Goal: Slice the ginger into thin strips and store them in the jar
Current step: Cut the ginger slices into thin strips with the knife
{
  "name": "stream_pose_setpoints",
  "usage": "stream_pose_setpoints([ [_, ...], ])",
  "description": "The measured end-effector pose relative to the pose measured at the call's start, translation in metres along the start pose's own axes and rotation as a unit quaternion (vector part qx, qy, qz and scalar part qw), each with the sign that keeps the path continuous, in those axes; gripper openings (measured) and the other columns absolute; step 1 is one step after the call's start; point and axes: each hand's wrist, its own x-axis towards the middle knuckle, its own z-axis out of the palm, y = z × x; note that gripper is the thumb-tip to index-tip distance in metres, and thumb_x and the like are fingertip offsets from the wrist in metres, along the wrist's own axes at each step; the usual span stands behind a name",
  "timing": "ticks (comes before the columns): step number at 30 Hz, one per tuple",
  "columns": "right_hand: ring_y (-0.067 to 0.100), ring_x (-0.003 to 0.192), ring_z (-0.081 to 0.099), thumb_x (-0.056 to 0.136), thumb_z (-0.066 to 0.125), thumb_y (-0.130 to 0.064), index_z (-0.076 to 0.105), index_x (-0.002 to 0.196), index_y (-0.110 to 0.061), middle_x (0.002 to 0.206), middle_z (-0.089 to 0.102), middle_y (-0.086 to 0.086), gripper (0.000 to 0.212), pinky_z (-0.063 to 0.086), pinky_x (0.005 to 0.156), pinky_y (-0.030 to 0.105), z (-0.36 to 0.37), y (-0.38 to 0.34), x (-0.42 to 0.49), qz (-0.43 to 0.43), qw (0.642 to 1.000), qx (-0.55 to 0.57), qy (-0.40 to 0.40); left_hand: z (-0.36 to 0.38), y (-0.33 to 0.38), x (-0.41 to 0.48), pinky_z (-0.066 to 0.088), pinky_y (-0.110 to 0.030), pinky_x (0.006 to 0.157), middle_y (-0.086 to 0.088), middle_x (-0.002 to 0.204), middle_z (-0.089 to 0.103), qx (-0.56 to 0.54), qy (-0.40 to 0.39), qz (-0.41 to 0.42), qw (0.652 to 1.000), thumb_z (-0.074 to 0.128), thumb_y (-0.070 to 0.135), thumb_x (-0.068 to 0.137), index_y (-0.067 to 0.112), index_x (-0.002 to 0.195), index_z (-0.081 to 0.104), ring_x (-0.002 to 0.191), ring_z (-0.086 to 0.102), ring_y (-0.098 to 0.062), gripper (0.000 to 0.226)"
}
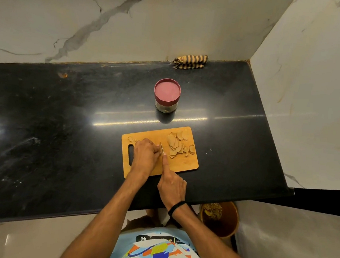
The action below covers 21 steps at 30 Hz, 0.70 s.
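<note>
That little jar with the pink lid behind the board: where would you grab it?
Probably by the short glass wall of the jar, below its pink lid, reaching from the near side over the cutting board. It stands upright, apart from other things on the counter, so fingers can wrap round it; the lid might come loose if lifted.

One marking only. On my shirt [159,250], at the near edge of the view, a black strip across the chest carries a white S-shaped emblem at its left end. Small white print at the strip's right end is too small to read. On the jar [166,95] and the cutting board [182,161] I can read no lettering.
</note>
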Motion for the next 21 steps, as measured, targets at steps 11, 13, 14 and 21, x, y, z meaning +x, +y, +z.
stream_pose_setpoints([
  [11,0.008,0.039,0.021,0.064,0.076,-0.002,0.047,0.146,-0.017,0.047,0.037,-0.002,0.089,0.024,0.037,0.02,0.008,0.008,-0.033,-0.047,0.989,-0.14,0.017,0.006,-0.004,0.007,0.028,-0.028,0.08,-0.003,0.098,0.068,0.047,0.001,-0.012,0.999,0.062,0.033,0.098,0.012,0.093,0.078,0.095,0.053,-0.018,0.027],
  [13,0.007,0.039,0.021,0.065,0.076,-0.002,0.047,0.146,-0.017,0.05,0.03,-0.003,0.087,0.023,0.037,0.02,0.007,0.013,-0.037,-0.051,0.988,-0.145,0.017,0.006,-0.006,0.008,0.031,-0.031,0.086,-0.003,0.1,0.068,0.052,-0.001,-0.004,0.999,0.062,0.032,0.098,0.012,0.095,0.079,0.096,0.054,-0.019,0.026],
  [14,0.007,0.039,0.021,0.066,0.076,-0.002,0.047,0.146,-0.017,0.052,0.028,-0.004,0.086,0.022,0.037,0.02,0.007,0.014,-0.037,-0.044,0.989,-0.142,0.021,0.007,-0.007,0.009,0.032,-0.032,0.088,-0.003,0.101,0.069,0.058,-0.003,0.002,0.998,0.062,0.033,0.098,0.013,0.096,0.079,0.097,0.054,-0.019,0.026],
  [21,0.007,0.04,0.025,0.072,0.07,0.001,0.038,0.15,-0.018,0.052,0.037,-0.005,0.086,0.021,0.038,0.022,0.006,0.014,-0.029,-0.011,0.995,-0.094,0.026,0.01,-0.012,0.011,0.034,-0.034,0.088,-0.006,0.09,0.072,0.048,0.022,0.011,0.999,0.071,0.028,0.091,0.01,0.091,0.08,0.091,0.06,-0.02,0.019],
])
